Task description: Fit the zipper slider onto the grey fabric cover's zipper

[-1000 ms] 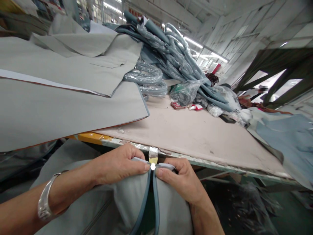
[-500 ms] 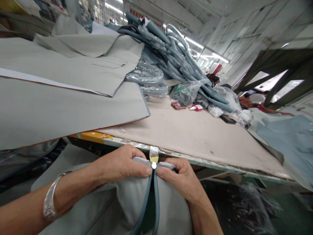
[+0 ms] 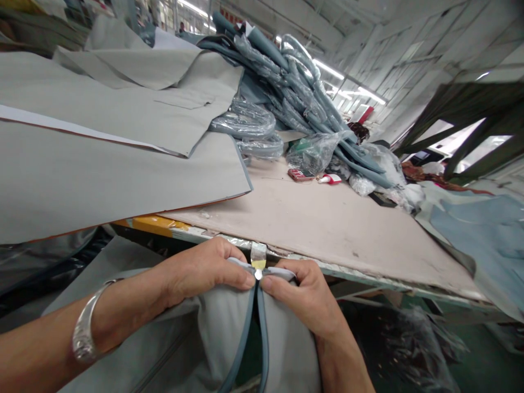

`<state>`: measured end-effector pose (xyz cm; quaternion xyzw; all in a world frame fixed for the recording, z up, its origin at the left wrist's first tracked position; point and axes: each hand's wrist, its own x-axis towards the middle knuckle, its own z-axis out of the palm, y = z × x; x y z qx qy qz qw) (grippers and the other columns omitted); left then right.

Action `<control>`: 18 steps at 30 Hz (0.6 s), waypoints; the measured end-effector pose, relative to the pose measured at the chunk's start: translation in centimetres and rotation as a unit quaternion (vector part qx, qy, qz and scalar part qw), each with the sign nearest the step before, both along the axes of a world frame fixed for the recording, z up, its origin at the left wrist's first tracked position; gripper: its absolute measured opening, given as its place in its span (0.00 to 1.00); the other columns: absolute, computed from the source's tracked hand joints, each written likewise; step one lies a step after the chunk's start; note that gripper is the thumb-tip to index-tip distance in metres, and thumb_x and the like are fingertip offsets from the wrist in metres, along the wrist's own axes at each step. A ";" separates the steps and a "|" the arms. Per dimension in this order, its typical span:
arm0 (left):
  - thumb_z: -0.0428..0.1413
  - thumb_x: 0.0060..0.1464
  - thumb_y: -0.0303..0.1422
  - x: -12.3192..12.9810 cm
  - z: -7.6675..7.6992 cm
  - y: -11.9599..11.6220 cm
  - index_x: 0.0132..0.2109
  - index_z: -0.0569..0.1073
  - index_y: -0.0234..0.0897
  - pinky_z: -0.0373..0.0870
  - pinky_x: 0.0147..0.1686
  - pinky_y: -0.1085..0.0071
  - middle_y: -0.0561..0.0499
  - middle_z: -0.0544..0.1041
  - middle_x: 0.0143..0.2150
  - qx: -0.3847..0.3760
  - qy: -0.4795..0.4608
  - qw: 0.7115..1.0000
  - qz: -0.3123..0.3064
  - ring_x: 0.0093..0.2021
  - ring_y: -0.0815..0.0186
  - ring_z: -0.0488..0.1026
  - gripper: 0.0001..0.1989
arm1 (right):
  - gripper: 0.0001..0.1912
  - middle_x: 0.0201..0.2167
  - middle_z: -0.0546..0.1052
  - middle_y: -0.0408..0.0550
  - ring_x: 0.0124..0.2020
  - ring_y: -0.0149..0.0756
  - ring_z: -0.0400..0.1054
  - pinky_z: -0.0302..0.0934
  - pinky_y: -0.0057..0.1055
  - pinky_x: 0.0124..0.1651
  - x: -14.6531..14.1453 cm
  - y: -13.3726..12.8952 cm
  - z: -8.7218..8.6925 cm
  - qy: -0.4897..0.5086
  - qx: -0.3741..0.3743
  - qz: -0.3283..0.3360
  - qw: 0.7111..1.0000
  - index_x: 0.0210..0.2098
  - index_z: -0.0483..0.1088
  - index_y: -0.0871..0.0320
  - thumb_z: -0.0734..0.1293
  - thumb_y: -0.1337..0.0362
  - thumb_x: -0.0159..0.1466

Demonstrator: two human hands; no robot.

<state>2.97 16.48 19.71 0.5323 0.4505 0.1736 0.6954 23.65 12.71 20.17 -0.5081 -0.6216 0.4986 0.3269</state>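
Note:
Grey fabric [image 3: 223, 322] with blue-grey edging hangs below the table's front edge. My left hand [image 3: 204, 270] pinches its upper edge, thumb on the near side. Close by on the right, my right hand [image 3: 301, 286] grips the matching edge of the same fabric between thumb and fingers. Between the two thumbs the edgings meet in a point, then part downward into a narrow gap. Just above that point, a small metal tab [image 3: 258, 255] with a yellowish lower part and a bright white tip sits at the table edge. The fingers behind the fabric are mostly hidden.
Large grey fabric panels [image 3: 123, 164] cover the left of the table [image 3: 327, 229]. Blue-grey bundles in clear plastic [image 3: 286, 93] are heaped behind, near a small red box [image 3: 301, 174] and a red-and-white bottle [image 3: 329, 179]. Blue-grey fabric [image 3: 483, 229] hangs over the right end.
Both hands keep their pinch on the fabric. The left thumb has shifted very slightly at the meeting point, and the whole view has tilted a little.

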 end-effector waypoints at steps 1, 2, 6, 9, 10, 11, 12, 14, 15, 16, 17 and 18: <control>0.63 0.33 0.41 0.0 0.0 0.0 0.25 0.73 0.35 0.48 0.25 0.73 0.56 0.65 0.20 0.001 0.004 1.000 0.001 0.23 0.71 0.55 0.14 | 0.17 0.19 0.60 0.40 0.23 0.26 0.49 0.42 0.27 0.25 0.0 0.0 0.0 0.002 -0.001 -0.001 1.000 0.21 0.68 0.61 0.72 0.56 0.57; 0.63 0.33 0.42 0.0 0.1 0.1 0.25 0.73 0.35 0.48 0.25 0.73 0.56 0.65 0.20 0.000 0.006 1.000 -0.001 0.23 0.71 0.55 0.15 | 0.17 0.19 0.60 0.39 0.23 0.26 0.48 0.42 0.27 0.25 -0.1 0.0 0.1 0.005 -0.002 0.001 1.000 0.21 0.68 0.61 0.72 0.56 0.57; 0.65 0.34 0.43 -0.2 0.0 0.3 0.25 0.73 0.35 0.49 0.25 0.73 0.56 0.66 0.21 -0.018 -0.005 1.000 -0.015 0.24 0.71 0.56 0.16 | 0.17 0.19 0.60 0.40 0.24 0.27 0.50 0.44 0.27 0.26 -0.1 -0.2 0.0 0.009 -0.008 0.009 1.000 0.21 0.67 0.61 0.71 0.56 0.58; 0.65 0.32 0.43 -0.1 0.0 0.4 0.24 0.73 0.35 0.48 0.24 0.73 0.56 0.66 0.20 -0.021 -0.003 1.000 -0.008 0.23 0.70 0.56 0.16 | 0.17 0.19 0.61 0.40 0.23 0.27 0.50 0.44 0.27 0.26 -0.2 -0.1 0.0 0.009 -0.003 -0.005 1.000 0.21 0.68 0.62 0.71 0.55 0.58; 0.65 0.32 0.43 0.0 0.0 0.4 0.23 0.72 0.36 0.48 0.24 0.73 0.56 0.66 0.20 -0.018 0.000 1.000 -0.002 0.22 0.70 0.56 0.16 | 0.18 0.19 0.60 0.40 0.23 0.27 0.50 0.43 0.27 0.25 -0.2 -0.1 0.0 0.009 0.003 -0.011 1.000 0.21 0.68 0.61 0.71 0.55 0.57; 0.64 0.31 0.43 0.1 0.0 0.4 0.23 0.71 0.36 0.47 0.24 0.73 0.56 0.65 0.19 -0.014 0.003 1.000 0.004 0.22 0.71 0.56 0.16 | 0.18 0.18 0.60 0.40 0.23 0.27 0.49 0.43 0.27 0.25 -0.3 0.0 0.0 0.008 0.009 -0.016 1.000 0.21 0.68 0.61 0.71 0.55 0.57; 0.64 0.31 0.43 0.1 0.0 0.4 0.23 0.71 0.36 0.47 0.24 0.73 0.56 0.65 0.19 -0.008 0.006 1.000 0.007 0.22 0.71 0.55 0.16 | 0.18 0.18 0.60 0.40 0.23 0.27 0.49 0.43 0.27 0.25 -0.3 0.0 -0.1 0.006 0.014 -0.019 1.000 0.20 0.67 0.61 0.71 0.55 0.57; 0.64 0.33 0.44 0.2 -0.1 0.3 0.24 0.72 0.35 0.48 0.25 0.73 0.56 0.65 0.20 0.004 0.007 1.000 0.007 0.23 0.71 0.55 0.17 | 0.18 0.19 0.60 0.40 0.23 0.27 0.50 0.44 0.27 0.25 -0.3 -0.1 -0.1 -0.004 0.018 -0.019 1.000 0.20 0.67 0.61 0.71 0.54 0.58; 0.64 0.33 0.45 0.1 -0.1 0.2 0.26 0.73 0.35 0.48 0.25 0.73 0.56 0.65 0.21 0.009 0.008 1.000 0.004 0.24 0.71 0.56 0.17 | 0.18 0.19 0.60 0.40 0.23 0.27 0.51 0.44 0.27 0.26 -0.3 -0.2 -0.2 -0.010 0.018 -0.016 1.000 0.21 0.67 0.61 0.70 0.54 0.58; 0.64 0.34 0.45 0.0 -0.1 0.1 0.26 0.74 0.34 0.48 0.26 0.74 0.55 0.66 0.22 0.013 0.009 1.000 -0.001 0.24 0.71 0.56 0.18 | 0.18 0.19 0.61 0.41 0.24 0.28 0.52 0.45 0.27 0.26 -0.2 -0.2 -0.2 -0.013 0.017 -0.013 1.000 0.21 0.68 0.61 0.70 0.54 0.58; 0.64 0.34 0.45 0.0 0.0 0.1 0.27 0.74 0.34 0.49 0.26 0.74 0.55 0.66 0.23 0.017 0.010 1.000 -0.005 0.25 0.70 0.57 0.18 | 0.18 0.19 0.61 0.41 0.24 0.28 0.52 0.46 0.27 0.26 -0.2 -0.3 -0.3 -0.016 0.017 -0.011 1.000 0.22 0.68 0.61 0.70 0.53 0.58; 0.64 0.34 0.45 -0.1 0.1 0.1 0.27 0.74 0.34 0.49 0.26 0.74 0.55 0.66 0.23 0.022 0.013 1.000 -0.008 0.26 0.70 0.57 0.19 | 0.18 0.20 0.62 0.41 0.24 0.28 0.52 0.46 0.27 0.27 -0.1 -0.4 -0.3 -0.017 0.018 -0.010 1.000 0.22 0.69 0.61 0.70 0.53 0.59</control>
